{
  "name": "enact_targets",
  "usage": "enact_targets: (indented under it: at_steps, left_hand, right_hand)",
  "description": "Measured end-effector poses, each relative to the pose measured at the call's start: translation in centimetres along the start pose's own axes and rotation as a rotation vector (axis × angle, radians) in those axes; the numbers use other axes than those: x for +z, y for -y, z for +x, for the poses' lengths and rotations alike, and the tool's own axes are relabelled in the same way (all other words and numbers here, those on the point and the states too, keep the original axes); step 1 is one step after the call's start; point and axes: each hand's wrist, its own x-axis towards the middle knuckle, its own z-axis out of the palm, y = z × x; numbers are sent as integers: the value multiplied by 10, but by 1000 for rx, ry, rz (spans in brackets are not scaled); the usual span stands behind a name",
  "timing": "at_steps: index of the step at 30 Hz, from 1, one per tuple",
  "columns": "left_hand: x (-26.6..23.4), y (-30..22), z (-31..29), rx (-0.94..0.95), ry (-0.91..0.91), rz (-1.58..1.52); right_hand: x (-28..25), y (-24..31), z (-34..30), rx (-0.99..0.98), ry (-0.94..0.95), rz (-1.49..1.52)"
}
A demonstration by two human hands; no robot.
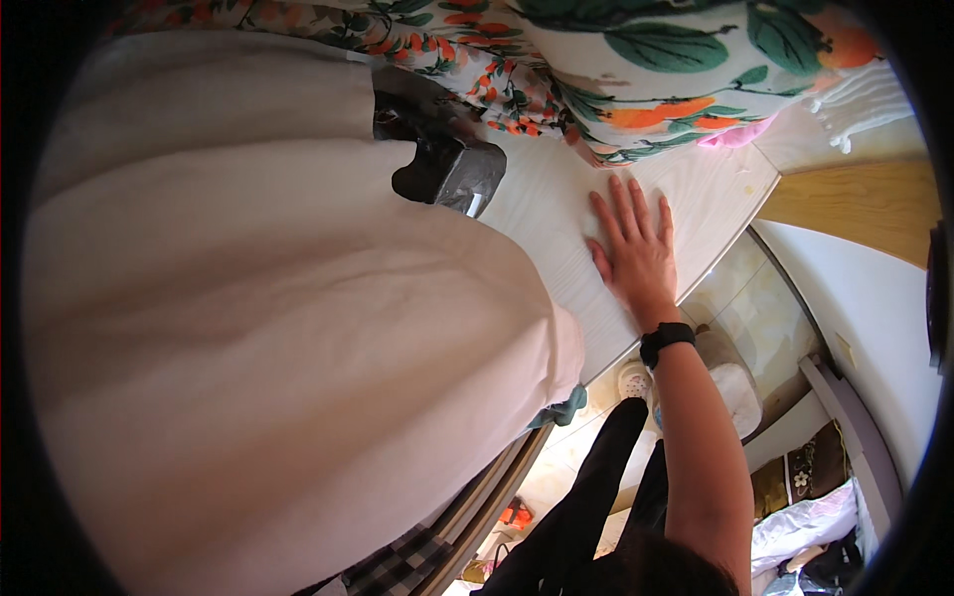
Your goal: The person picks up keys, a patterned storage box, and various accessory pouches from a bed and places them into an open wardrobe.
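My right hand lies palm down on a pale wood-grained tabletop, its fingers spread and nothing in it. A black band circles that wrist. To the left, a large pale pink cloth covers most of the view, with soft folds and a rounded edge. A glossy black object pokes out past the cloth; its kind is unclear. White fabric with orange fruit and green leaves is heaped just beyond my fingertips. My left hand does not show.
The tabletop's edge runs diagonally under my right wrist. Below are a tiled floor, my black-clad legs, a pale shoe and a cushioned seat. Bundled textiles lie at lower right. White fringed fabric hangs at far right.
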Motion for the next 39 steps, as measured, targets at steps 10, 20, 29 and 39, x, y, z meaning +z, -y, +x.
enact_targets:
  at_steps: [10,20,29,39]
  left_hand:
    - [18,-4,-9,2,-23,-21]
    - [16,11,-8,-53,-132,-25]
    - [8,9,-13,-132,-278,-41]
    - [78,51,-27,-424,-518,-171]
  right_hand:
    - [3,-1,-2,-4,-15,12]
    - [8,0,-6,-26,-43,-27]
    - [8,5,-6,-47,-129,-32]
    - [-6,-13,-24,-127,-300,408]
